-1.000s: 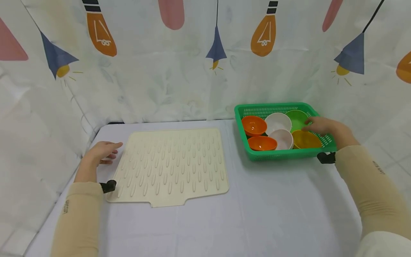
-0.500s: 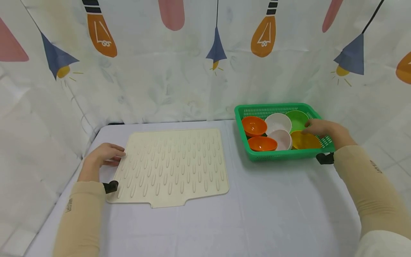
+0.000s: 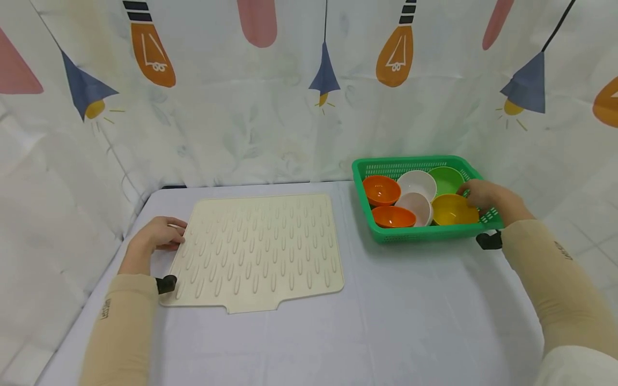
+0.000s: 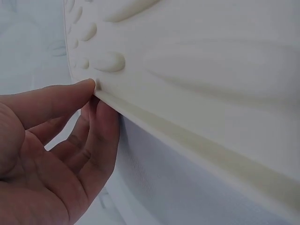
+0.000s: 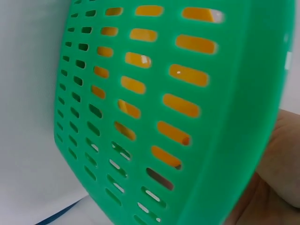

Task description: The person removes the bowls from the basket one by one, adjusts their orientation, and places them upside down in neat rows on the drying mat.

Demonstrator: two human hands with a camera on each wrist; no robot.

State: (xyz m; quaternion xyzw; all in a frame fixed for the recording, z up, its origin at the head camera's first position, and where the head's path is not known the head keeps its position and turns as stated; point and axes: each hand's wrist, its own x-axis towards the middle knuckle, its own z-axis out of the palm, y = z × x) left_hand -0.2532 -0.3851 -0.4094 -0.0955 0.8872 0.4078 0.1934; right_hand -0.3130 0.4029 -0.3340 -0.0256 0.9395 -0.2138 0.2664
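Observation:
A cream dish-drying mat (image 3: 260, 246) with raised oval ribs lies on the white-covered table. My left hand (image 3: 158, 233) is at its left edge; the left wrist view shows the thumb (image 4: 70, 96) above and fingers below, pinching the rim of the mat. On the right, my right hand (image 3: 487, 198) reaches into a green basket (image 3: 425, 234) and grips the yellow bowl (image 3: 454, 212) at its right rim. The right wrist view shows the perforated basket wall (image 5: 211, 140) hiding most of that hand (image 5: 283, 164) and its fingertips.
Two orange bowls (image 3: 381, 188), two white bowls (image 3: 419, 183) and a green bowl (image 3: 446, 179) share the basket. Behind the table hangs a white curtain (image 3: 241, 107) printed with lamps. White tablecloth (image 3: 386, 300) runs along the front.
The yellow bowl has shifted left and tilted under my right hand, nudging the nearer white bowl left. My left hand has moved right onto the mat's edge and now pinches it.

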